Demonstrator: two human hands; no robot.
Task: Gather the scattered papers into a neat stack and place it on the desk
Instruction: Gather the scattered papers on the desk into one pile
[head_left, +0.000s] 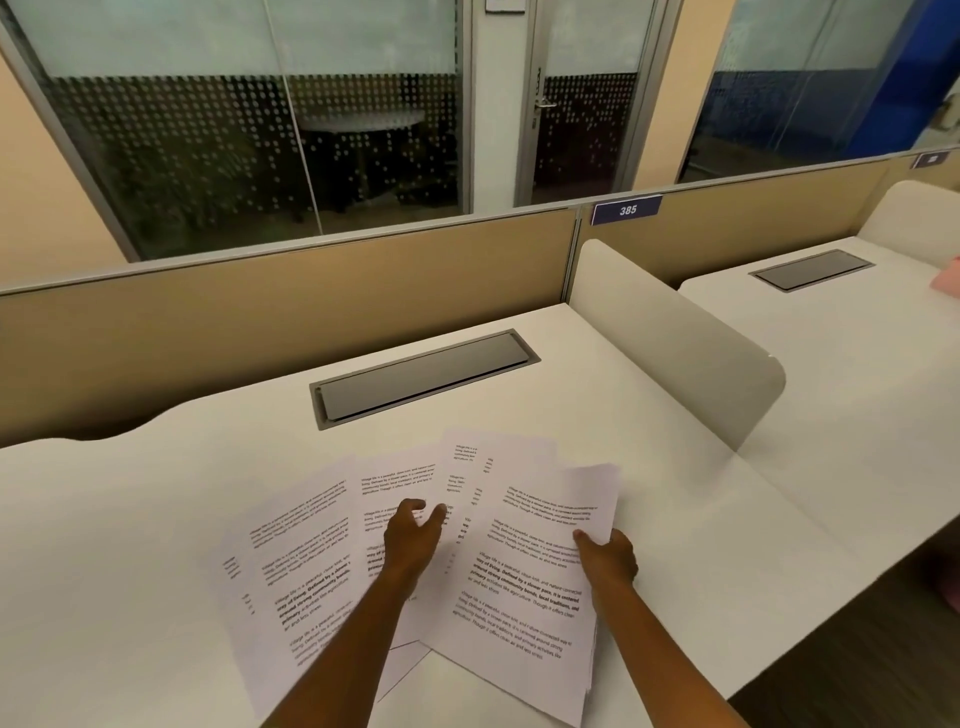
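Note:
Several printed white papers (306, 561) lie fanned out and overlapping on the white desk (130, 519). My right hand (610, 558) grips the right edge of a small bundle of sheets (530, 587), thumb on top, with the bundle's far corner lifted off the desk. My left hand (413, 538) rests on a middle sheet (395, 483), fingers spread and pressing down. The sheets on the left lie loose and untouched.
A grey cable hatch (421, 379) is set into the desk behind the papers. A beige partition (260, 317) bounds the far edge, and a rounded white divider (675, 343) stands on the right. The desk's front right edge (831, 629) is close to my right arm.

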